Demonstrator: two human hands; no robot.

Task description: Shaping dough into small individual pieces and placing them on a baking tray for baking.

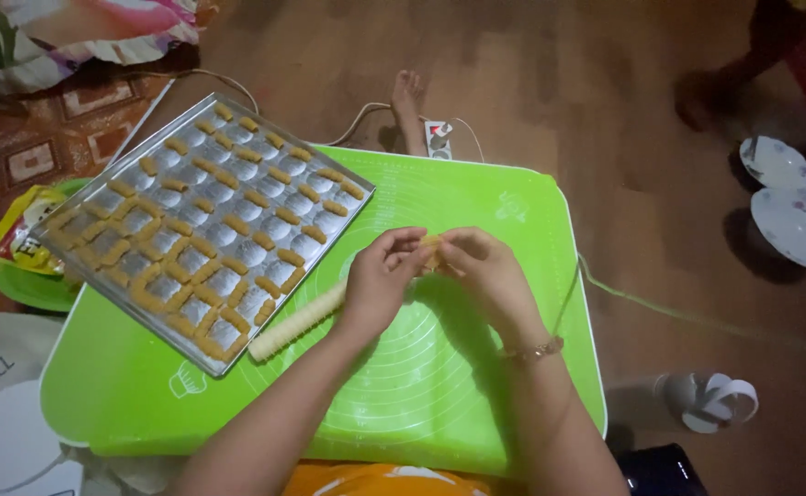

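From the head camera, the person's left hand (pixel 380 276) and right hand (pixel 481 271) meet over the green silicone mat (pixel 476 404), fingertips pressed together on a small piece of yellow dough (pixel 431 246). The step in hand looks like shaping one cookie between the fingers. The next move likely calls for light, even pressure, since the dough seems soft and easily dented. Just left of the hands a ridged, pale dough log (pixel 294 323) lies on the mat, touching the corner of a shiny embossed metal baking tray (pixel 100 262). The tray carries rows of short, stubby golden dough pieces (pixel 237 225), most rows filled. Two white plates (pixel 793 225) sit apart on the wooden floor.
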